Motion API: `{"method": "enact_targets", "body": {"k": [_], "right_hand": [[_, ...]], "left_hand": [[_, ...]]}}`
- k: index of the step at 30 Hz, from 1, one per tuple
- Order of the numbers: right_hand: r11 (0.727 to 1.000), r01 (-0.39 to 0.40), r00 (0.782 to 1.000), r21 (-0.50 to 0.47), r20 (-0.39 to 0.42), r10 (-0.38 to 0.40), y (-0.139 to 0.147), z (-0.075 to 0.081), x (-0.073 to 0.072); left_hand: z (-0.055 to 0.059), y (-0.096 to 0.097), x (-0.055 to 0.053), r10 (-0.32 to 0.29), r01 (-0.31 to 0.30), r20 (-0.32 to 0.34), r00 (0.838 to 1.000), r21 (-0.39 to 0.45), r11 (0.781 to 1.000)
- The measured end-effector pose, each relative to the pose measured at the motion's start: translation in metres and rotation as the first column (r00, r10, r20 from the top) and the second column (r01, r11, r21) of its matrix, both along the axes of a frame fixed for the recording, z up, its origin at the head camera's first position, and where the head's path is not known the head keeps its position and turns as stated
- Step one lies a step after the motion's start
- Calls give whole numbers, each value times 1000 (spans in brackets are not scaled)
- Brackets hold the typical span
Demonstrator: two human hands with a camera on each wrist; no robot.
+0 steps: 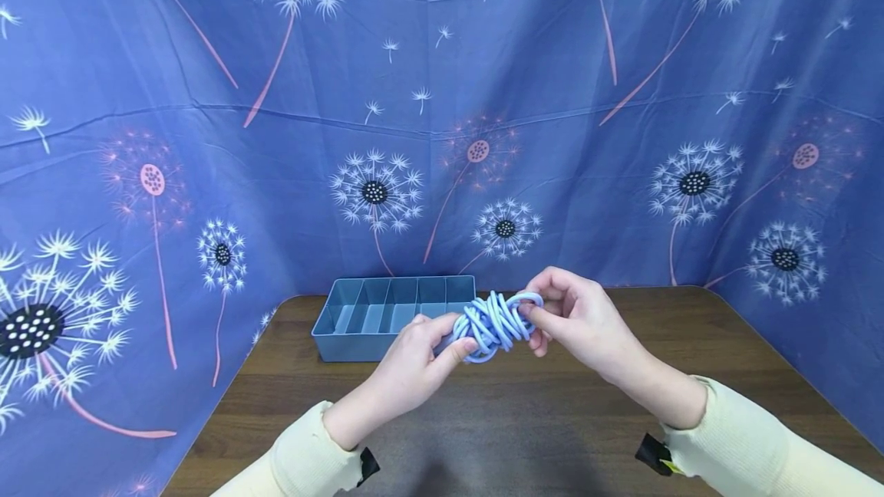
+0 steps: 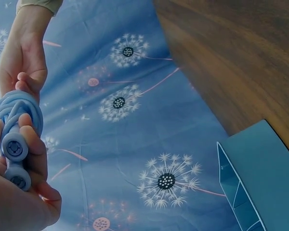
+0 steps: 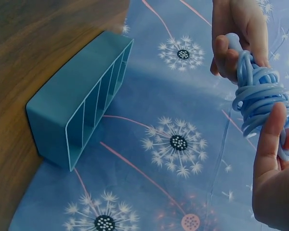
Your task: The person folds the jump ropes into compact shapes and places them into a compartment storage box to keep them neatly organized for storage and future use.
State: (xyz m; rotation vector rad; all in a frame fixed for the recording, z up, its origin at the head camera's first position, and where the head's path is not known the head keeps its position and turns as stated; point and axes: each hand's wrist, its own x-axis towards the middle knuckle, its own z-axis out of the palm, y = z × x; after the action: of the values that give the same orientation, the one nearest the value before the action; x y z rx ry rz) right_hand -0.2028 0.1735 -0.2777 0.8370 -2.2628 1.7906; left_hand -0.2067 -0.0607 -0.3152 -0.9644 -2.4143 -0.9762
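Observation:
A light blue jump rope (image 1: pixel 492 325) is wound into a tight bundle, held in the air between both hands above the table. My left hand (image 1: pixel 417 357) grips its two handles, whose round ends (image 2: pixel 14 147) show side by side in the left wrist view. At the other end of the bundle, my right hand (image 1: pixel 578 319) pinches a loop of the cord between thumb and fingers. In the right wrist view the coils (image 3: pixel 263 96) cross over each other, and one handle tip (image 3: pixel 233 41) pokes out by the left hand.
Behind the left hand, a blue-grey divided box (image 1: pixel 345 347) stands at the back of the brown wooden table (image 1: pixel 525 428). Several compartments run in a row. A blue cloth (image 1: pixel 428 175) with dandelion prints hangs behind and at both sides.

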Motion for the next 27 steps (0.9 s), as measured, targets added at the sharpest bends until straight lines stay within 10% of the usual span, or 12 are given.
{"method": "enact_targets", "body": {"k": [9,16,22,27], "right_hand": [[994,-100,988,-35,117,104,6,1,-5],[967,-212,955,-144,178,236,11,3,-7],[837,-468,821,-283,213,530,22,5,-15],[837,-484,758,-254,356,546,31,5,-21]], "left_hand": [[2,0,-1,-63,61,53,997,29,998],[2,-1,-3,-195,172,194,961,129,977],[2,-3,-3,-195,175,211,958,109,979],[3,-6,-3,-184,182,193,964,30,983]]}}
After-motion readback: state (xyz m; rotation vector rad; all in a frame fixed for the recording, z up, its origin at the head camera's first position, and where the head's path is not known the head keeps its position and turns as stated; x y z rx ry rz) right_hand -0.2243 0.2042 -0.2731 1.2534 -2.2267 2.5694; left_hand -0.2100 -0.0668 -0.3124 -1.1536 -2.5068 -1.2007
